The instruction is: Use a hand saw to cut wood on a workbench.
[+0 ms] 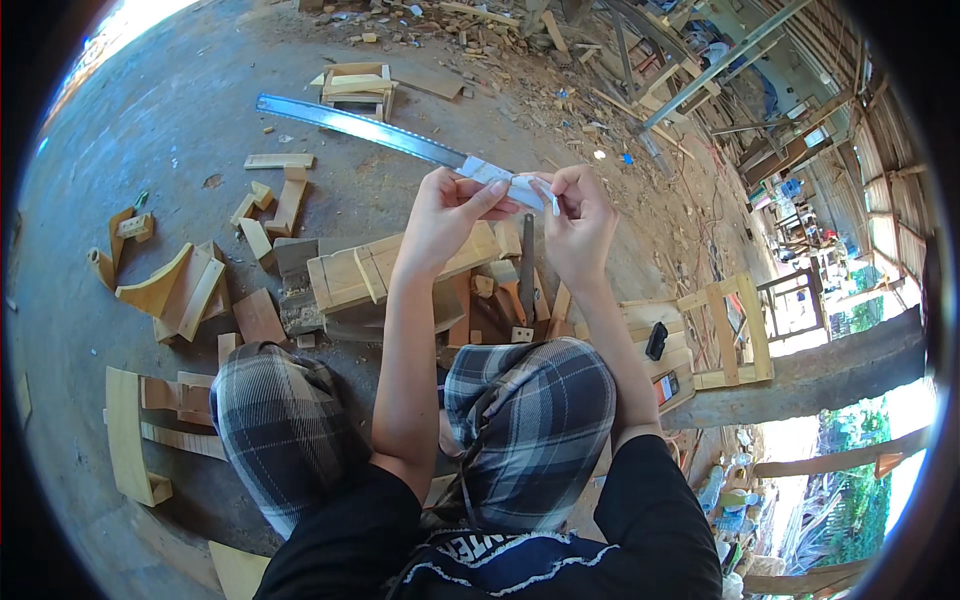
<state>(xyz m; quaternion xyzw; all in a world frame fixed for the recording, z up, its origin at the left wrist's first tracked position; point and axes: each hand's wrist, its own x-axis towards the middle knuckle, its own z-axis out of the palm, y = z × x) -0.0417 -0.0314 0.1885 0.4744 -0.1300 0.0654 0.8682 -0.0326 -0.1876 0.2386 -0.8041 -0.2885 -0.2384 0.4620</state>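
My left hand [443, 218] grips one end of a long, thin saw blade [365, 128], thumb on top, in front of me above my knees. The bare silver-blue part of the blade points away to the far left, and fine teeth seem to run along its edge. White paper or tape [484, 170] wraps the held end. Just to the right, my right hand [580, 222] pinches a narrow loose strip of that white wrapping between thumb and fingers. The wrapping's exact material cannot be made out.
Below my hands lies a wooden block [345, 280] beside several hand tools. Cut and curved wood pieces [160, 285] cover the floor at left. A small wooden frame [360, 88] stands far off; another frame [755, 325] is at right, near a small black object [657, 341].
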